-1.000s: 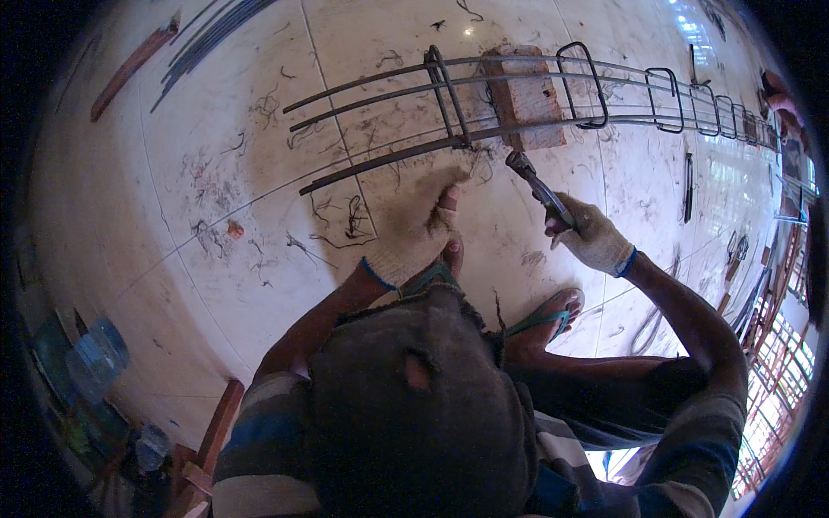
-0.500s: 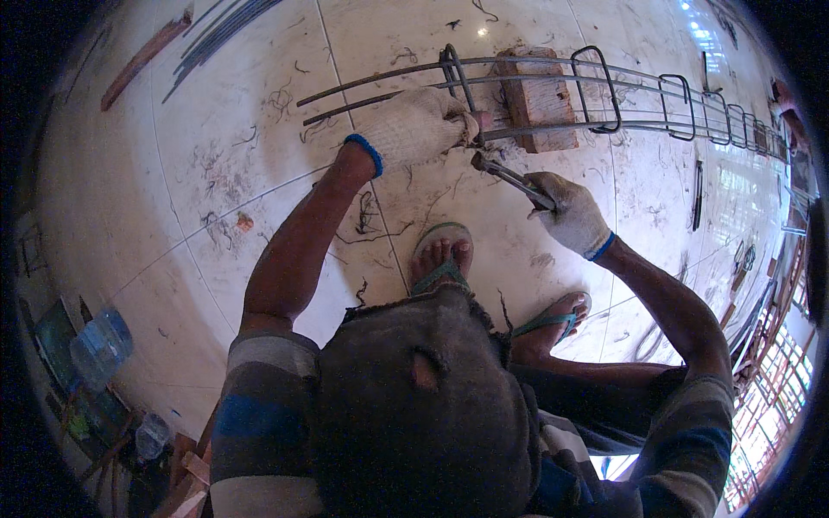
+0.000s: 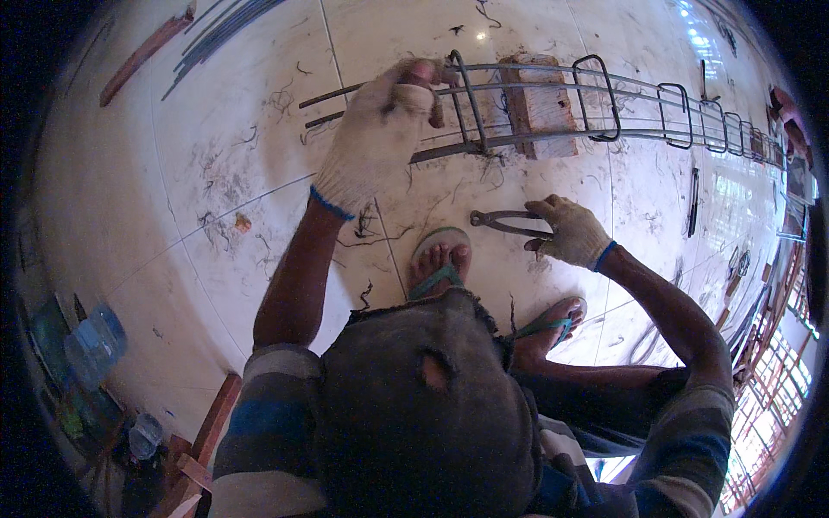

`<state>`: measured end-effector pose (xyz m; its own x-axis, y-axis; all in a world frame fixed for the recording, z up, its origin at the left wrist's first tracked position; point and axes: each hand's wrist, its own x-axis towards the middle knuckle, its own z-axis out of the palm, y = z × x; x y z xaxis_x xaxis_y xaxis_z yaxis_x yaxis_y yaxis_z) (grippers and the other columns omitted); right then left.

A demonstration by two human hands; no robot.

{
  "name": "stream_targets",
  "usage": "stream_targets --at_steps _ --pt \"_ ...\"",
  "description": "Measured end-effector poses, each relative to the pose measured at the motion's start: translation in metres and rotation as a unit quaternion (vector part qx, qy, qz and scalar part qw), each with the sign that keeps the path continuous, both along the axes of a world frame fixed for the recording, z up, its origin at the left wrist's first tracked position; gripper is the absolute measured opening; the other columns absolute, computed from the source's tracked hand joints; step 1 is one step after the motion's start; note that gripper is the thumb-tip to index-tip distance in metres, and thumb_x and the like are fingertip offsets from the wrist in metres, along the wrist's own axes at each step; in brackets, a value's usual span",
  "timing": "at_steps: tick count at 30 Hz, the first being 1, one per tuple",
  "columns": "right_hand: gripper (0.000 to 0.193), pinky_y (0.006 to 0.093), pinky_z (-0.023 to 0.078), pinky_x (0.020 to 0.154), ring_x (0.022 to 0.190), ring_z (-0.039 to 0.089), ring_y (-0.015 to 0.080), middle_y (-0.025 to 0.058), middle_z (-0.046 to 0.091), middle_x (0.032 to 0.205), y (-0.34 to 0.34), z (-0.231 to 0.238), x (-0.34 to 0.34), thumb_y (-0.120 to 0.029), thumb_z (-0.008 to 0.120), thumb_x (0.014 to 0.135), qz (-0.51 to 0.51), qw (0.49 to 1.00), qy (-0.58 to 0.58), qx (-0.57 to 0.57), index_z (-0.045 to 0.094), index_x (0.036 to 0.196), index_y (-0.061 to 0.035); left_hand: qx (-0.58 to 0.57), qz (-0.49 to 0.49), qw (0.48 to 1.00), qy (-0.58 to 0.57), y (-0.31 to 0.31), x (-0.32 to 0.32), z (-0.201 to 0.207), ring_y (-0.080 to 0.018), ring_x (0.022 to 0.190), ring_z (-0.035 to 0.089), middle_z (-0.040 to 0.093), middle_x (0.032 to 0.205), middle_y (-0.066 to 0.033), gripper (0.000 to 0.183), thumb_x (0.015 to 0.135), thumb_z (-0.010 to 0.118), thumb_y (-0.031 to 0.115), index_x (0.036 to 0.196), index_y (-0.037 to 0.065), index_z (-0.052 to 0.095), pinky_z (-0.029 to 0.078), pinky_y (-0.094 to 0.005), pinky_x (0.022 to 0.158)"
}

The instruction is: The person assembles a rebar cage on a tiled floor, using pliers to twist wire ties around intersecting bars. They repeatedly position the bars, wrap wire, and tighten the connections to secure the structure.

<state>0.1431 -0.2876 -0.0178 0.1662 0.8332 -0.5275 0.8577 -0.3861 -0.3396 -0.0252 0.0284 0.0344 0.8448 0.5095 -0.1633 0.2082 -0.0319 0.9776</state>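
Bar cage (image 3: 596, 135), one: long dark steel bars with square stirrups at intervals, lying across a reddish brick (image 3: 551, 112), running out to both sides of it.
End stirrup (image 3: 469, 99), one: on the cage, just left of the brick.
Left hand (image 3: 389, 108), light knit glove, blue cuff: left of the brick, over the cage's free bar ends and close to the end stirrup. Fingers curled; cannot tell whether they grip anything.
Right hand (image 3: 572, 231), matching glove: on the person's side of the brick, fingers loosely bent about the handles of metal pincers, which are spread apart.
Pincers (image 3: 508, 215), one pair: head pointing left, apart from the cage, on the person's side of the brick.
Sandalled feet (image 3: 440, 259), two: farther from the brick than the pincers, toward the person.
Wire scraps (image 3: 367, 226), dark: scattered around the brick, one tangle well to its left.
Loose rods (image 3: 216, 47), several, and timber length (image 3: 148, 53), one: far left of the brick.
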Motion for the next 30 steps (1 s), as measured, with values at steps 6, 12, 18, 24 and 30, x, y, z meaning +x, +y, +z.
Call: stream_targets --at_steps 6,12,18,24,30 --pt "0.053 0.0376 0.058 0.092 0.113 0.069 0.0272 0.0157 0.071 0.123 0.090 0.071 -0.041 -0.037 0.066 0.103 -0.240 0.889 0.348 0.175 0.057 0.143 -0.0028 -0.219 0.099 0.962 -0.128 -0.041 -0.009 -0.015 -0.0181 0.103 0.071 0.074 0.122 -0.0096 0.057 0.116 0.026 0.043 0.141 0.005 0.060 0.056 -0.0290 0.084" --pt "0.049 0.0365 0.059 0.093 0.111 0.068 0.0175 0.0092 0.069 0.121 0.126 0.095 -0.061 -0.036 0.054 0.110 -0.387 0.742 0.544 0.062 0.056 0.144 -0.0013 -0.174 0.139 0.940 -0.260 -0.068 0.009 -0.042 -0.0080 0.107 0.062 0.068 0.124 -0.0038 0.046 0.112 0.054 0.036 0.135 -0.002 0.062 0.053 -0.0254 0.092" --pt "0.039 0.0333 0.059 0.080 0.100 0.068 0.0162 0.0065 0.068 0.116 0.124 0.105 -0.053 -0.023 0.056 0.106 -0.302 0.792 0.528 0.045 0.057 0.140 -0.0042 -0.328 0.051 0.931 -0.150 -0.061 -0.002 -0.041 -0.0110 0.096 0.069 0.075 0.110 -0.0066 0.050 0.114 0.043 0.043 0.139 0.003 0.062 0.056 -0.0248 0.083" --pt "0.038 0.0252 0.053 0.071 0.087 0.061 0.0098 0.0023 0.067 0.111 0.136 0.150 -0.038 -0.017 0.052 0.104 -0.305 0.813 0.476 -0.142 0.056 0.141 -0.0081 -0.445 -0.057 0.890 -0.080 -0.042 -0.006 -0.009 -0.0144 0.104 0.069 0.071 0.124 -0.0077 0.045 0.110 0.056 0.038 0.138 0.003 0.063 0.058 -0.0278 0.088" --pt "0.039 0.0219 0.041 0.056 0.068 0.048 0.0043 -0.0037 0.060 0.091 0.127 0.160 -0.006 -0.015 0.051 0.100 -0.278 0.891 0.344 -0.103 0.058 0.138 -0.0066 -0.160 -0.103 0.960 -0.206 -0.053 -0.013 -0.018 -0.0184 0.109 0.069 0.065 0.134 -0.0092 0.052 0.111 0.055 0.037 0.149 0.002 0.050 0.058 -0.0315 0.093"
